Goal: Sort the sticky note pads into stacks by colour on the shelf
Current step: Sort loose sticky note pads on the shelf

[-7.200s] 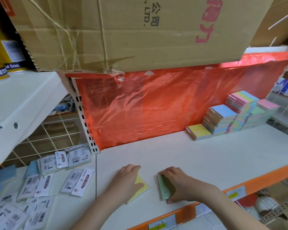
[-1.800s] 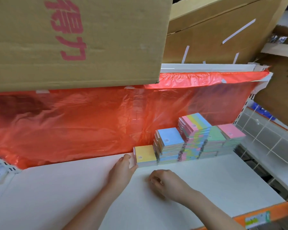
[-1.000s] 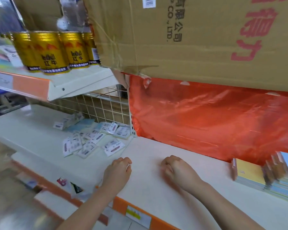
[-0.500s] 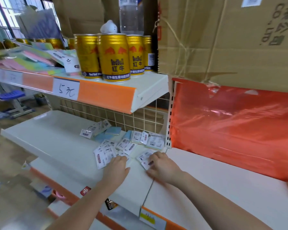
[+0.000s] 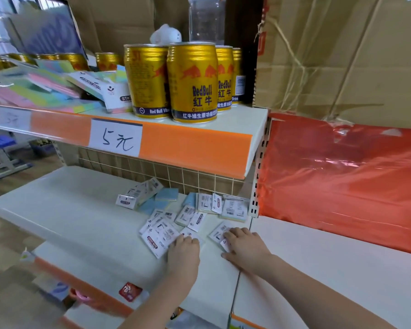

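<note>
both hands (image 5: 184, 251) on scattered pads (image 5: 160, 236) — gold cans (image 5: 192, 81) above
</note>
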The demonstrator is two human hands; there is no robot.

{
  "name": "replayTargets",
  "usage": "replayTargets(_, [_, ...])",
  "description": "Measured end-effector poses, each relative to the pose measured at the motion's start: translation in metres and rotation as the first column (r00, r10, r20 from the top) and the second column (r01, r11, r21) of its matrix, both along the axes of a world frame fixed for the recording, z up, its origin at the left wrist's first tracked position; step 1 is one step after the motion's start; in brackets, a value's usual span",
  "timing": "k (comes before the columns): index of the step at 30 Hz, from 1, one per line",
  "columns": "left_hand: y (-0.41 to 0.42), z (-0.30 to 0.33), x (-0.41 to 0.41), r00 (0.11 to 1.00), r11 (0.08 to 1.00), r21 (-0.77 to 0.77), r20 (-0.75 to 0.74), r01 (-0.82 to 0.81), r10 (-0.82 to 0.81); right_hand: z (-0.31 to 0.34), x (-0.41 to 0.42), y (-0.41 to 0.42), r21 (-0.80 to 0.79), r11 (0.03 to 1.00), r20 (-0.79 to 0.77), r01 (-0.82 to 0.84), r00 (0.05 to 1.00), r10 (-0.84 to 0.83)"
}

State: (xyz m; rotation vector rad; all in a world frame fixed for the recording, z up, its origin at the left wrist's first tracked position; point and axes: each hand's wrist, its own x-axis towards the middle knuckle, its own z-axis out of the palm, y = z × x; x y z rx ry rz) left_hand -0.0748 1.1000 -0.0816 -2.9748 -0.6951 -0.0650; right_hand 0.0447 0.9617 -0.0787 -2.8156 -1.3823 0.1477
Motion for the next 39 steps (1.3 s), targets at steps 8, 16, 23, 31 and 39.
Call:
replayTargets(8, [-0.001, 0.0, -0.005, 0.997, 0.998, 0.006, -0.031, 0.066, -0.066, -0.001, -0.001, -0.01, 0.035, 0.995, 0.109, -0.093, 0.99, 0.088])
replayTargets(16, [-0.01, 0.014, -0.009, 0.963, 0.964, 0.077, 0.062, 0.256, -0.261, 0.017, -0.013, -0.022, 0.349, 0.936, 0.036, 0.037, 0.998, -0.053])
replayTargets(23, [-0.025, 0.036, 0.007, 0.948, 0.959, -0.258, 0.316, 0.12, -0.033, 0.03, 0.004, -0.062, 0.496, 0.62, -0.736, 0.607, 0.674, -0.071])
replayTargets(31, [-0.08, 0.024, 0.05, 0.95, 0.701, -0.656, 0.294, 0.278, -0.101, 0.025, 0.007, -0.174, 0.298, 0.681, -0.856, 0.67, 0.503, -0.12])
replayTargets(39, [-0.154, 0.011, 0.083, 0.913, 0.538, -0.739, 0.355, 0.406, -0.201, 0.044, -0.001, -0.241, 0.221, 0.633, -0.713, 0.742, 0.566, -0.415])
